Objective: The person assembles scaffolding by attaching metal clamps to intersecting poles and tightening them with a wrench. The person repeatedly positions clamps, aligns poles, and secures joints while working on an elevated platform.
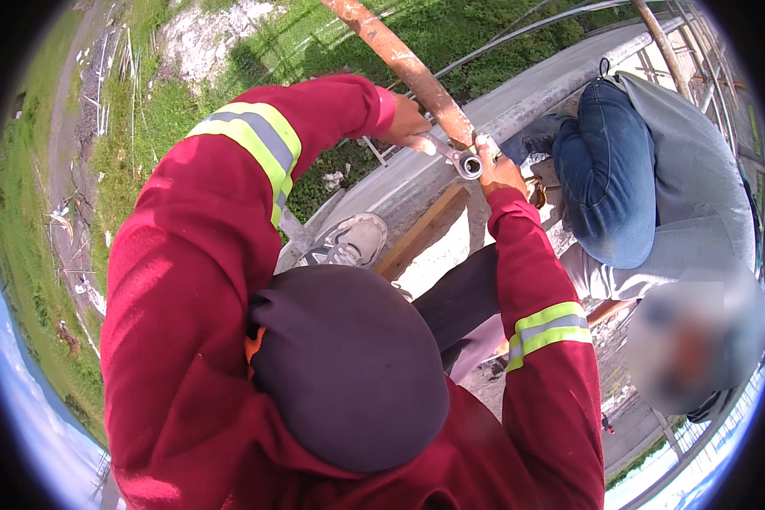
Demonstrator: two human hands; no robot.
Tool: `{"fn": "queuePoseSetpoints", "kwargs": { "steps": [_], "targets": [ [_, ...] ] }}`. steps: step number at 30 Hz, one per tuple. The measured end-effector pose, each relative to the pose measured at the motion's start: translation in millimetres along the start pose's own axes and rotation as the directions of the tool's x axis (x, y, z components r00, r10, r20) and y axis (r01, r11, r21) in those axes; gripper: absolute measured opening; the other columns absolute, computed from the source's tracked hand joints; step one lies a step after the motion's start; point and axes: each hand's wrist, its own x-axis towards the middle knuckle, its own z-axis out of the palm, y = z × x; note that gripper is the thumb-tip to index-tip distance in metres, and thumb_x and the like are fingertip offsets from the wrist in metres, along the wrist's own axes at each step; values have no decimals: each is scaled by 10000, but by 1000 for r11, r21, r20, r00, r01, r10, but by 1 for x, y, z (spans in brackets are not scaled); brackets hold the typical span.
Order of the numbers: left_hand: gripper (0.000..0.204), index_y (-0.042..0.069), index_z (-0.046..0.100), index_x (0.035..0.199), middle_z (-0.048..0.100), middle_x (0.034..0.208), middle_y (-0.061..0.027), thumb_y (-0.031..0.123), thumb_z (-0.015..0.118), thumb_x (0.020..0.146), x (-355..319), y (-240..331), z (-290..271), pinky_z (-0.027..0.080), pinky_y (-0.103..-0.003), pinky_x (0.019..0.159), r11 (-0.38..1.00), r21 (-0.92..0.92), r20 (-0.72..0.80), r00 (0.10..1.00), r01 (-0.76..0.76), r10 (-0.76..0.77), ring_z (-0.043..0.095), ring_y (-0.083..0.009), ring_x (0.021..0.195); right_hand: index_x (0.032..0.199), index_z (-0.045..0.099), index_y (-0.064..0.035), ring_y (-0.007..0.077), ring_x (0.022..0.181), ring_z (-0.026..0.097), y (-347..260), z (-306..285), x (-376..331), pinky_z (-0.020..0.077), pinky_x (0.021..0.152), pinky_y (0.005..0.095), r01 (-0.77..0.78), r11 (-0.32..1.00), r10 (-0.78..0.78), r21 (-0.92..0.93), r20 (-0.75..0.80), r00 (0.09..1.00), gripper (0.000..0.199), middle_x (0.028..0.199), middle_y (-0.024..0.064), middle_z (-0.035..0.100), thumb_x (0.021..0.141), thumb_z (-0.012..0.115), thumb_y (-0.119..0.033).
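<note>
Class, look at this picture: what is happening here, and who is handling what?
A person in a red jacket with reflective bands works on a rusty pipe of a scaffold, high above grass. The left hand holds a metal wrench at the pipe's joint; the right hand grips beside the wrench's ring end. A second person in jeans crouches close by on the right, beside a wooden plank.

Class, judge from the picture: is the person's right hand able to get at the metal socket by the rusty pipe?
Probably yes: the right hand already rests beside the metal socket, with nothing between them; the left hand holds the tool's other end.
</note>
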Motion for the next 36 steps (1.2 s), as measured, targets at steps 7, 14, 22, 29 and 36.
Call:
{"fn": "queuePoseSetpoints", "kwargs": {
  "steps": [7,14,22,29,36],
  "targets": [
    [653,-9,571,967,617,851,-274,604,351,928,-28,95,74,470,-477,743,756,-567,-103,882,328,-461,611,-429,840,1130,620,44,440,1124,544,2,-6,-2,376,974,502,-12,998,10,55,48,999,962,1119,323,584,759,330,-795],
    [447,56,506,893,480,639,-13,480,387,969,-23,125,103,416,-276,467,101,-977,134,911,187,-389,501,-120,503,1164,610,24,431,1134,540,0,-5,-7,383,984,472,-16,998,15,52,18,1000,968,1129,308,589,752,340,-809],
    [570,59,490,865,424,674,-14,590,306,958,-60,99,122,419,-292,618,433,-890,-25,935,140,-354,450,-133,641,1141,629,-2,409,1091,571,-1,-9,-15,427,938,459,-40,999,38,35,44,998,960,1088,293,611,741,343,-826],
    [667,3,543,929,518,745,-90,613,273,950,-59,54,76,426,-379,717,648,-740,77,980,180,-185,479,-200,727,1102,640,21,410,1041,597,3,-1,-16,449,910,462,-30,999,30,-40,16,999,979,1045,295,625,742,326,-834],
    [535,13,547,1107,603,910,-168,464,280,1003,-39,7,-2,445,-426,807,901,-415,278,961,129,-9,578,-288,860,938,674,6,418,946,608,4,1,-22,455,828,460,-33,994,35,103,-17,999,821,950,264,646,746,468,-766]
  ]
}}
